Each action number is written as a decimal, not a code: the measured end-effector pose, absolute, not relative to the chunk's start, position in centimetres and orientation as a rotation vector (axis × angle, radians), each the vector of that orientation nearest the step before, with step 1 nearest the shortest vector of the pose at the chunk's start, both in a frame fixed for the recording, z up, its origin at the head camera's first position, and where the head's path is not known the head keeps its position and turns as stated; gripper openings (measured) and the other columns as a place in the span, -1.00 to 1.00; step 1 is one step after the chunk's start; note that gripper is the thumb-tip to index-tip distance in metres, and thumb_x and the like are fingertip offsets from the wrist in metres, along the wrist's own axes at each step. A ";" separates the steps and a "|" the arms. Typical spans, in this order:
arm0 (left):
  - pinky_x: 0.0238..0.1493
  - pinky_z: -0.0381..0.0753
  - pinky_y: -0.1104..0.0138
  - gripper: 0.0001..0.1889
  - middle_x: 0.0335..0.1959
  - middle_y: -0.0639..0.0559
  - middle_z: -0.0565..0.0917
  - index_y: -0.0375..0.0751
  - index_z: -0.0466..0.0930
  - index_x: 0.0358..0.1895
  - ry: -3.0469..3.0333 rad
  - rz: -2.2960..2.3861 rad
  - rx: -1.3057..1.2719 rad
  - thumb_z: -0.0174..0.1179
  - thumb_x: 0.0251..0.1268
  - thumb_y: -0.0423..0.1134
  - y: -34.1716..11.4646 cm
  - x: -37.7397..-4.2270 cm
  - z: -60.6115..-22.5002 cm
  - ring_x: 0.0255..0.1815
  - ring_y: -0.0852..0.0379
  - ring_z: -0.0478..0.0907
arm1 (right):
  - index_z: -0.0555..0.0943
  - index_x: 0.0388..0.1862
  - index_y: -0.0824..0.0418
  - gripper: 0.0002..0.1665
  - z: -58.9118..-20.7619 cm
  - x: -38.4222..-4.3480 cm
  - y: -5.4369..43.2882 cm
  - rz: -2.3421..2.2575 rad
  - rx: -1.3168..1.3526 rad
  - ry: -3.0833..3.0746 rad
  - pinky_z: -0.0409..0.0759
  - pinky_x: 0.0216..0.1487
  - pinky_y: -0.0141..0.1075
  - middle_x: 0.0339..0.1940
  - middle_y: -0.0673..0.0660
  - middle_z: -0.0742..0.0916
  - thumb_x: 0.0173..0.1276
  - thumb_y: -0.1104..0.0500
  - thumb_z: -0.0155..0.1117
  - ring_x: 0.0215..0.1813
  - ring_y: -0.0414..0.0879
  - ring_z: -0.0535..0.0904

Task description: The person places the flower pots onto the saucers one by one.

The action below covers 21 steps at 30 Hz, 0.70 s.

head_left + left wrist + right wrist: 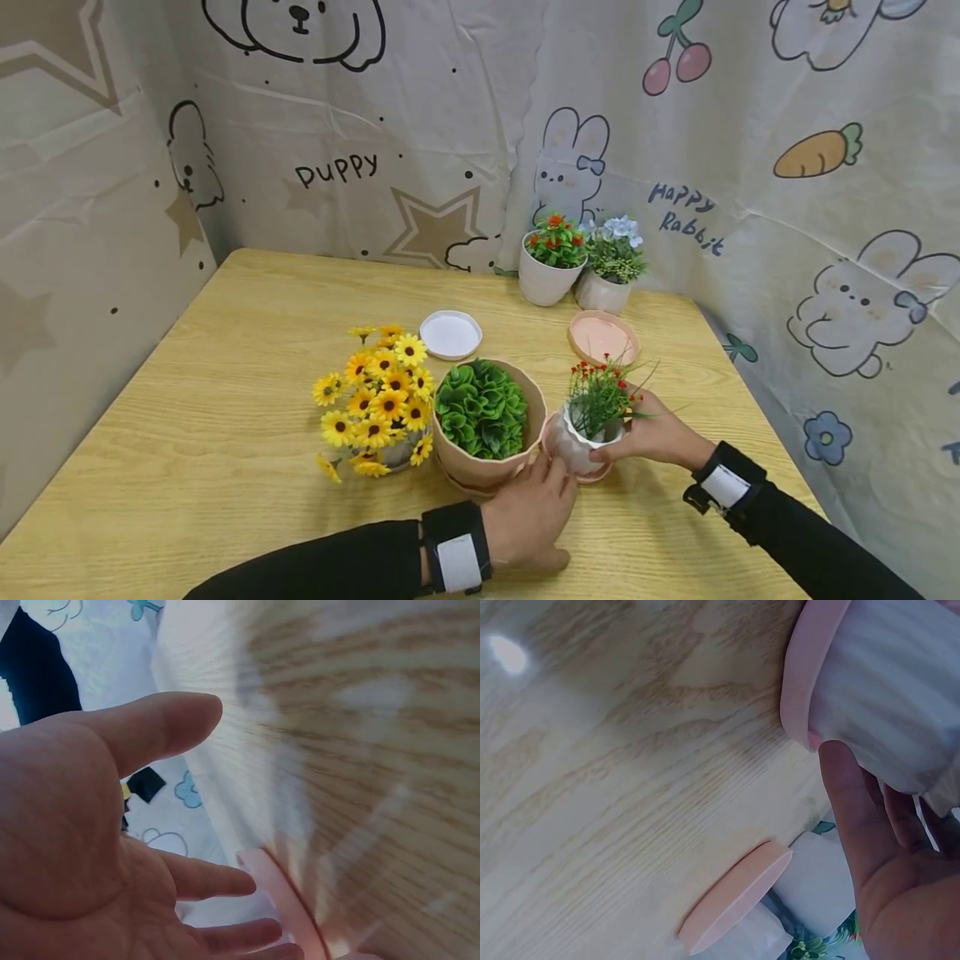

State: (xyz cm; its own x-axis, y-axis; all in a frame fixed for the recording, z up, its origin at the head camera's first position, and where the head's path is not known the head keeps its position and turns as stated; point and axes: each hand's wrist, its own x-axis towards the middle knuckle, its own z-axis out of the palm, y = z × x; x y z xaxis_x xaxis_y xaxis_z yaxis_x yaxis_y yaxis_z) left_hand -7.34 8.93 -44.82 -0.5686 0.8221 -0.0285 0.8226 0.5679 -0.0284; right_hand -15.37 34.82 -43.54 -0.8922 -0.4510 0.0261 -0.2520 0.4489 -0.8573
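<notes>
A small grey-white pot (572,450) with red flowers and thin grass stands on a pink saucer (802,682). My right hand (663,432) holds this pot from its right side, thumb at the front near the base and fingers behind. My left hand (528,512) is on the near left side, its fingers extended toward the same pot and saucer. In the left wrist view the left hand (82,817) has its thumb held apart and fingertips right at the saucer's rim (281,896). Just left is a larger beige pot (480,472) with a green leafy plant.
Yellow daisy-like flowers (375,417) in a grey pot stand left of the beige pot. Behind lie a white saucer (450,335) and a peach saucer (600,335). At the back edge stand a white pot (547,279) with red flowers and a pot of blue flowers (603,293).
</notes>
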 end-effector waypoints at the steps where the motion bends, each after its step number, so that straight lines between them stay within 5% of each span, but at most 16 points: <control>1: 0.38 0.44 0.30 -0.05 0.33 -0.11 0.43 -0.22 0.44 0.51 2.760 -0.047 1.461 0.37 0.24 0.39 8.8 -7.3 -44.7 0.44 -0.06 0.35 | 0.46 0.45 0.44 0.05 -43.5 -15.4 34.8 -1.413 -0.608 2.492 0.53 0.31 -0.40 0.28 0.30 0.70 -0.03 0.30 0.77 0.24 -0.20 0.63; 9: 0.34 0.54 0.25 -0.24 0.45 -0.09 0.41 -0.10 0.51 0.45 2.644 0.187 1.600 0.34 0.38 0.31 7.4 -6.7 -42.3 0.47 0.03 0.39 | 0.45 0.51 0.33 0.10 -43.6 -15.2 35.0 -1.329 -0.579 2.541 0.51 0.33 -0.37 0.31 0.19 0.70 0.00 0.19 0.81 0.29 -0.11 0.61; 17: 0.39 0.55 0.20 -0.32 0.49 -0.05 0.45 -0.10 0.47 0.51 2.724 0.586 1.857 0.30 0.48 0.18 2.9 -5.2 -35.7 0.42 0.07 0.48 | 0.48 0.51 0.32 0.05 -43.2 -15.4 35.9 -1.256 -0.697 2.538 0.67 0.19 -0.22 0.35 0.24 0.67 0.03 0.21 0.78 0.25 -0.22 0.61; 21: 0.42 0.55 0.07 -0.33 0.50 -0.15 0.49 -0.12 0.51 0.47 2.819 0.841 1.860 0.41 0.41 0.07 -0.2 -5.2 -32.3 0.46 -0.03 0.49 | 0.37 0.59 0.33 0.20 -41.8 -15.6 36.8 -1.131 -0.686 2.547 0.61 0.32 0.00 0.46 0.30 0.58 -0.01 0.17 0.80 0.40 0.09 0.55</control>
